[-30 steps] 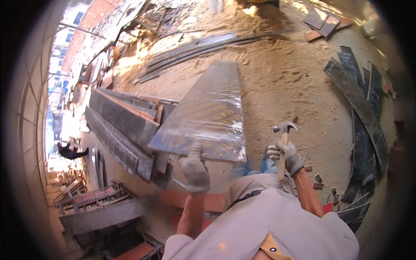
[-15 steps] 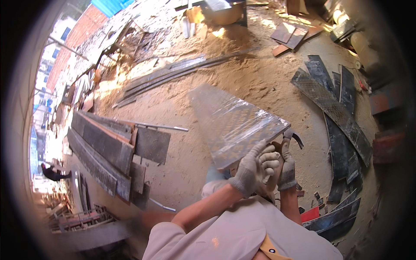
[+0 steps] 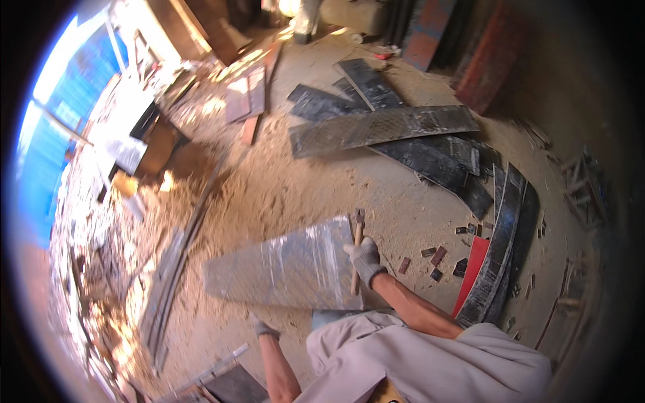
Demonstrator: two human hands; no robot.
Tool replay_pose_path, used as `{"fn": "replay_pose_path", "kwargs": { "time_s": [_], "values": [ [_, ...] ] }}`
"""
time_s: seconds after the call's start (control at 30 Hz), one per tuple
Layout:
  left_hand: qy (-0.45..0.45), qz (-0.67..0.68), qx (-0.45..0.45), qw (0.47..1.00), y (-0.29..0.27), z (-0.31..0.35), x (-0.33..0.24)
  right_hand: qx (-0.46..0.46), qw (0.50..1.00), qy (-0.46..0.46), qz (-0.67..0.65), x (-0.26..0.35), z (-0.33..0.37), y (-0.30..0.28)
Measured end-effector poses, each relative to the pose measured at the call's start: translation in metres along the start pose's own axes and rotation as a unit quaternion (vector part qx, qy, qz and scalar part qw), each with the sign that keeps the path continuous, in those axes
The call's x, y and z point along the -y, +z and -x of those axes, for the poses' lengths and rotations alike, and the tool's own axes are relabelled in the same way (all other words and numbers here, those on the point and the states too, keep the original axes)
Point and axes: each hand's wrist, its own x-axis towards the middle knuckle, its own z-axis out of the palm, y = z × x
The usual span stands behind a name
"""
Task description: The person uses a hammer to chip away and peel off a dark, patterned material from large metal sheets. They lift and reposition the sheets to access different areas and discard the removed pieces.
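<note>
A claw hammer (image 3: pixel 357 236) with a wooden handle is gripped by my gloved right hand (image 3: pixel 365 258), its dark metal head pointing away from me. Hand and hammer are at the right end of a broad, worn grey board (image 3: pixel 282 269), which has white streaks across its face. My left hand (image 3: pixel 266 328), also gloved, is just off the board's near edge. Its fingers are blurred and pale against the ground, so their pose is unclear.
Dark boards (image 3: pixel 383 127) lie crossed in a pile ahead to the right. Small dark offcuts (image 3: pixel 437 262) are scattered beside a red strip (image 3: pixel 472 275) and curved black panels (image 3: pixel 500 248). Long narrow strips (image 3: pixel 168 289) lie left. Brown boards (image 3: pixel 247 97) lie farther off.
My view has swung to the right. My hands, close together at the board's edge before, are now apart, the left lower down. The hammer is now upright along the board's right end.
</note>
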Motion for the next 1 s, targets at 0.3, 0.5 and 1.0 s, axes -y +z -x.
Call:
{"fn": "replay_pose_path", "kwargs": {
  "time_s": [0.3, 0.5, 1.0],
  "values": [
    [-0.094, 0.147, -0.141, 0.974, 0.125, -0.149, -0.019, -0.111, 0.983, -0.025, 0.142, 0.099, -0.06, 0.013],
    [0.013, 0.102, 0.012, 0.995, 0.217, -0.187, 0.038, -0.226, 0.958, -0.169, 0.046, 0.143, -0.106, -0.078],
    [0.107, -0.324, 0.371, 0.863, 0.648, -0.074, 0.06, -0.589, 0.741, -0.259, 0.189, 0.08, -0.502, -0.482]
  ]
}}
